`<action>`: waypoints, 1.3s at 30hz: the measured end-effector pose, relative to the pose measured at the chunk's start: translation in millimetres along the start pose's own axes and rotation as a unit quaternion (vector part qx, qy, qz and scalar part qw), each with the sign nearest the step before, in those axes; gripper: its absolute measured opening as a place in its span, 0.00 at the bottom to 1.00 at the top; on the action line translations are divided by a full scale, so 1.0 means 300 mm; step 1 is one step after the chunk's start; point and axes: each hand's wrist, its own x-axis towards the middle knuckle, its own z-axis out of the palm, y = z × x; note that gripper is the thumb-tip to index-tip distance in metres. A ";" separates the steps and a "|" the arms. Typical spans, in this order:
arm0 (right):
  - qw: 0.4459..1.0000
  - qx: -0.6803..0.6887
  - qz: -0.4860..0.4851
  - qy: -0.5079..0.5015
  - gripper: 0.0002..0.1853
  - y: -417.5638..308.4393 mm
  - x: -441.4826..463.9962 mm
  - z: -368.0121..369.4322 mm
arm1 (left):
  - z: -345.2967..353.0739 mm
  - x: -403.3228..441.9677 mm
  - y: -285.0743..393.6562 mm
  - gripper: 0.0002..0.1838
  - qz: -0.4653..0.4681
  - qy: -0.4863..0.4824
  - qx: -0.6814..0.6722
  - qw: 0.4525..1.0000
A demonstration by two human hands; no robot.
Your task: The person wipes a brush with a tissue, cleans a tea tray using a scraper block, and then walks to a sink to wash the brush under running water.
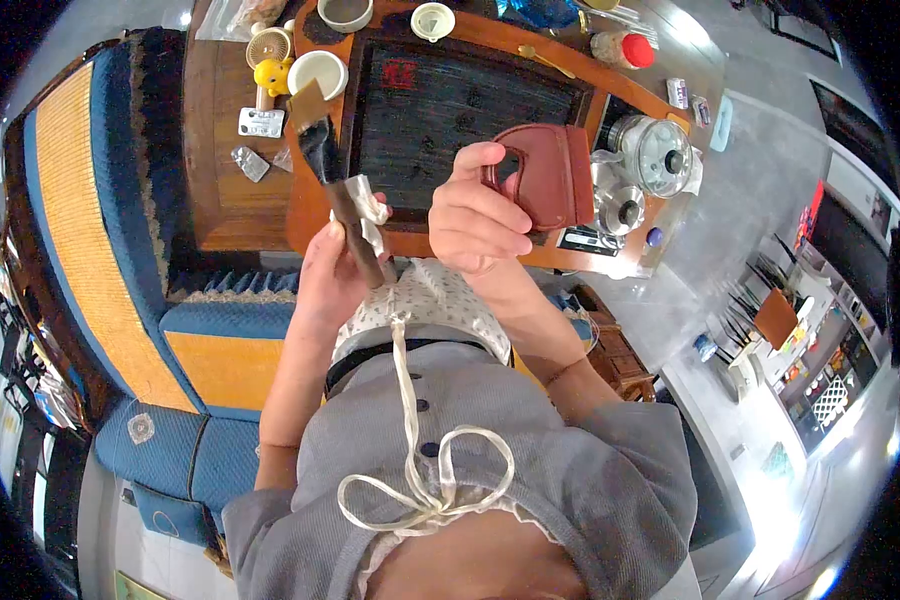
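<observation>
My left hand is wrapped round the dark handle of a brush, whose bristles point up and away from me. A crumpled white tissue is pressed against the same handle. Raised over the near right part of the tea tray, my right hand grips a reddish-brown teapot-shaped object by its looped handle. The two hands are apart. Below them lies the black panel of the tea tray, with a red seal mark at its upper left.
A white bowl, a yellow duck and a small fan stand at the left. Glass and metal pots are at the right, near a red-lidded jar. A blue sofa borders the left.
</observation>
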 end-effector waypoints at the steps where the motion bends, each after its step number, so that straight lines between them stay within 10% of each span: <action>1: 1.000 -0.005 0.000 0.000 0.15 0.003 0.006 0.003 | -0.009 0.002 0.000 0.22 -0.001 -0.006 -0.003 1.000; 18: 0.978 -0.147 -0.045 0.140 0.15 -0.035 -0.060 -0.005 | -0.038 0.006 0.005 0.20 0.016 -0.021 0.012 1.000; 21: 0.903 -0.233 -0.118 0.340 0.15 -0.173 -0.118 -0.027 | -0.060 0.007 0.000 0.19 0.019 -0.010 0.011 1.000; 24: 0.609 -0.445 -0.245 0.609 0.11 -0.372 -0.136 -0.054 | -0.061 0.009 0.002 0.19 0.038 0.046 0.004 0.998; 28: 0.435 -0.620 -0.242 0.606 0.09 -0.633 -0.141 -0.067 | -0.122 0.020 0.003 0.18 0.043 0.035 0.012 0.998; 38: 0.437 -0.626 -0.176 0.621 0.09 -1.007 -0.040 -0.189 | -0.220 -0.011 0.014 0.17 0.043 0.083 0.025 0.995; 39: 0.352 -0.656 -0.144 0.652 0.11 -1.022 -0.035 -0.198 | -0.222 -0.011 0.013 0.17 0.058 0.105 0.024 0.993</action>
